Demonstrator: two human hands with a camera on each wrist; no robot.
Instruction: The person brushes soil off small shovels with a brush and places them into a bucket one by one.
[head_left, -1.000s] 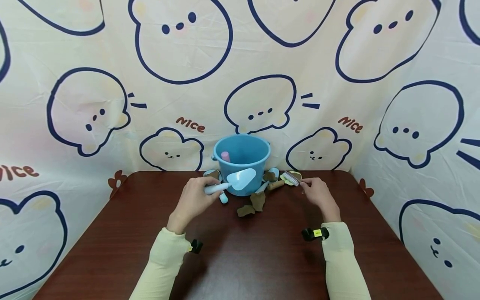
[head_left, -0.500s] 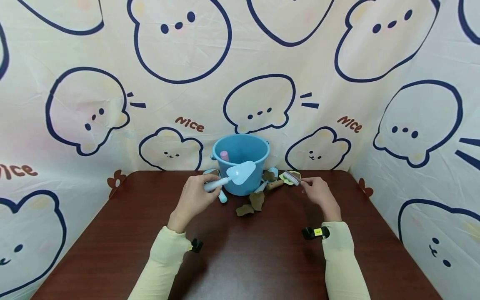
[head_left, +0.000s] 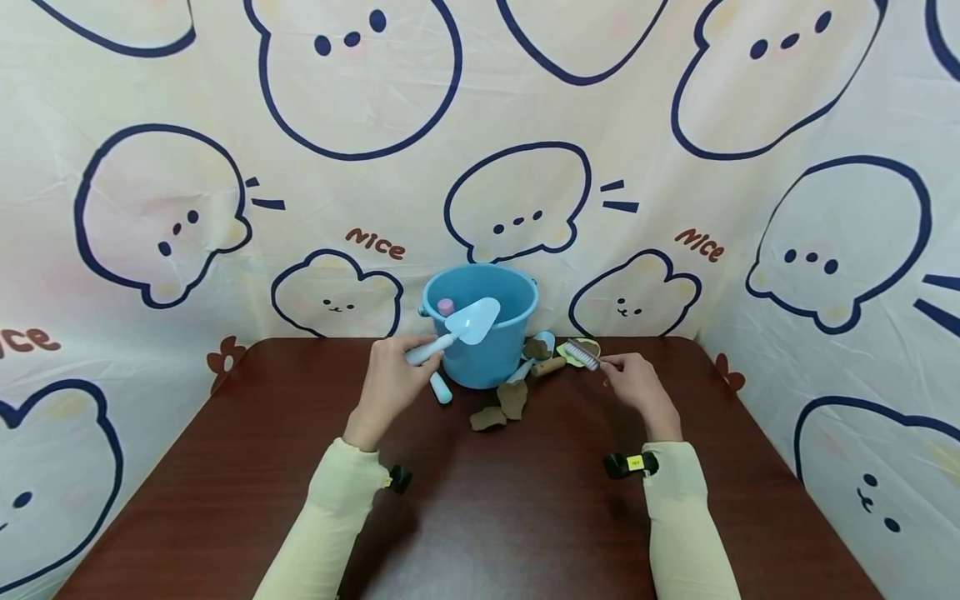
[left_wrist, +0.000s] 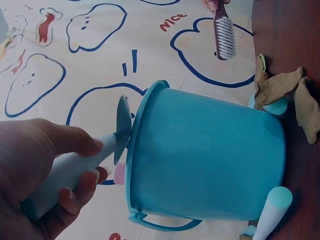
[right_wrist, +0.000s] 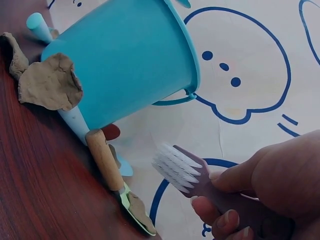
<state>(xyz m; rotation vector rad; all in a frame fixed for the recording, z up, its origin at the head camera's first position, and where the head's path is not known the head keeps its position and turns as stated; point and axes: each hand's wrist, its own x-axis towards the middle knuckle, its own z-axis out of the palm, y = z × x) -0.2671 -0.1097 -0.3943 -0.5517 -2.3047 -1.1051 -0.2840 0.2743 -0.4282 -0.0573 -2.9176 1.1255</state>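
From left wrist alone, scoop (left_wrist: 107,146) nearly edge-on

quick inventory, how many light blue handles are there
3: first handle in the left hand, second handle at front left of the bucket, third handle at front right, partly hidden by a brown piece. More may hide in the bucket.

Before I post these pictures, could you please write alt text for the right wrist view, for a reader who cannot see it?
A right hand grips a white-bristled mauve brush, near a blue bucket on a dark table. By the bucket lie brown clay-like pieces and a green-bladed, wooden-handled tool.
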